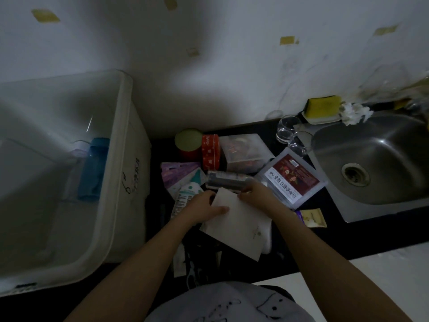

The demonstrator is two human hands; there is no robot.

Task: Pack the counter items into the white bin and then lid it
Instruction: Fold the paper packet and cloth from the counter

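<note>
Both hands meet at the middle of the frame on a flat white packet (236, 225). The left hand (199, 209) grips its left edge with the thumb laid across the top face and the fingers tucked beneath, and the right hand (256, 192) pinches the packet's upper corner. The packet sits tilted, its lower end over the near edge of the dark table (362, 233); whether it has left the surface I cannot tell.

The white bin (116, 173) fills the left side of the frame, open, with a blue bottle (94, 169) already inside against its right wall. No lid is in sight. Just above the hands lies the rest of the pile: a red tin with a green top (188, 144), a red patterned tin (210, 152), a clear box of wrapped sweets (246, 153), a dark-labelled pouch (293, 177), purple sachets (180, 174) and a white tube (185, 198). A sink (376, 159) sits at right.

Packing looks barely begun, judging by how much remains out. The packet seems the piece in hand; next it would need carrying left over the bin's rim and setting down flat, leaving room for the bulkier tins.
</note>
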